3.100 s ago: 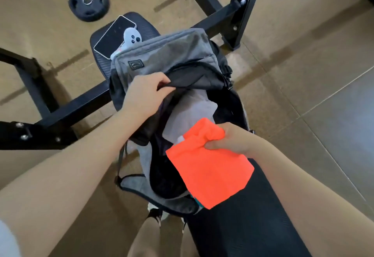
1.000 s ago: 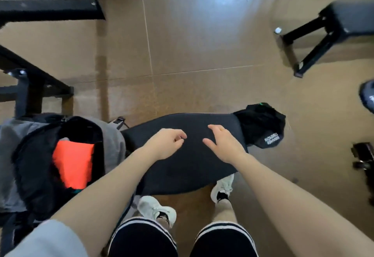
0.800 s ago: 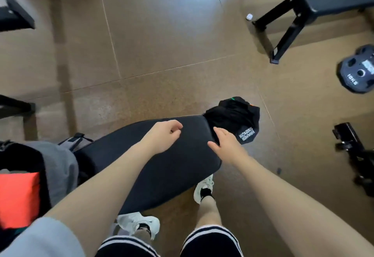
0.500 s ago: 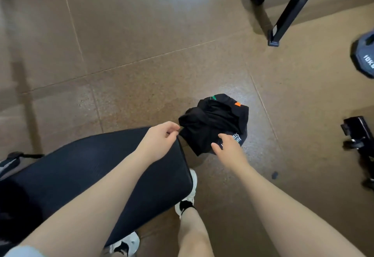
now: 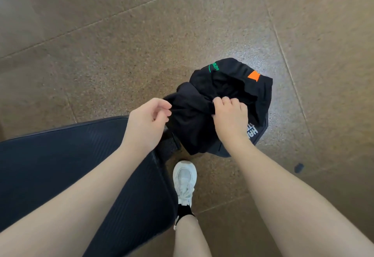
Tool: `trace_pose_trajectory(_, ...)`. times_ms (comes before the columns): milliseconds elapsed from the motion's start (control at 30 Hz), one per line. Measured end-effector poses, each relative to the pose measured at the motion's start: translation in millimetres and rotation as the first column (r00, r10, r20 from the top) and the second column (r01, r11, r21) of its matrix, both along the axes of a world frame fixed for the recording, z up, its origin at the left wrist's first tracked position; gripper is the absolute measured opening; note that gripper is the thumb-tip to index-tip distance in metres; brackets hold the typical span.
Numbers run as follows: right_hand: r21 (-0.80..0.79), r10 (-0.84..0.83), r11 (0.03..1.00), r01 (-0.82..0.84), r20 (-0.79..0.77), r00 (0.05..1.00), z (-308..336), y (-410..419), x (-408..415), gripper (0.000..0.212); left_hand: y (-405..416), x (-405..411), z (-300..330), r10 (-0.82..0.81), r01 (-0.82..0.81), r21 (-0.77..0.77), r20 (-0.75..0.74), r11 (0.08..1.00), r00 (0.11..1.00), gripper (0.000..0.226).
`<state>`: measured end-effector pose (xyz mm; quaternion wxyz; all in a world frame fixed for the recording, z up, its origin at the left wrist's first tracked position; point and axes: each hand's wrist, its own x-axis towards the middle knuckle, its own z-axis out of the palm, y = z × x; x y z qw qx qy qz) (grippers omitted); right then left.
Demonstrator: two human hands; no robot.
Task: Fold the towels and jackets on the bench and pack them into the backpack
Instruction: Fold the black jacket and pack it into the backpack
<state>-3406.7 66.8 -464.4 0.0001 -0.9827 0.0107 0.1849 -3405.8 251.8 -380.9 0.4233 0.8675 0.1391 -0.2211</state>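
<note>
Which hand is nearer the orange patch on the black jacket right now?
Right. The right hand grips the black jacket just below and left of the orange patch. The left hand sits farther left, at the jacket's edge over the bench end.

Floor: brown speckled tiles, thin pale joints, glossy sheen of light at right. Small dark fleck on floor, lower right.

The jacket, right of centre in the frame, is black with an orange patch, green lettering and white print. The bench at lower left is black with fine ribbing. The shoe is white above a black sock. The floor is speckled brown.
</note>
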Motion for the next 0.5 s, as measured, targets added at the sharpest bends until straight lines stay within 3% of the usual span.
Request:
trace_pose_trajectory(67, 0.053, -0.034, 0.998, 0.035, -0.009, 0.999, 3.2, -4.0, -2.7, 0.016, -3.2, -4.6, 2.7, 0.024, -0.024, 0.0, -0.037, 1.0, 0.999, 0.028)
trace_pose_trajectory(233, 0.348, -0.094, 0.933, 0.092, -0.013, 0.996, 69.0, -2.8, -6.9, 0.02, 1.2, -17.9, 49.1, -0.107, 0.113, 0.051, -0.103, 0.992, 0.989, 0.029)
trace_pose_trajectory(367, 0.643, -0.088, 0.756, 0.118, -0.079, 0.993, 164.9, 4.0, 5.5, 0.027, 9.6, -16.5, 121.6, -0.147, 0.149, 0.058, -0.044, 0.987, 0.988, 0.028)
trace_pose_trajectory(500, 0.756, 0.076, 0.654, 0.022, -0.096, 0.992, 275.2, 18.7, 1.0, 0.026, 27.2, -23.7, 207.6, -0.186, 0.188, -0.011, 0.086, 0.982, 0.979, 0.044)
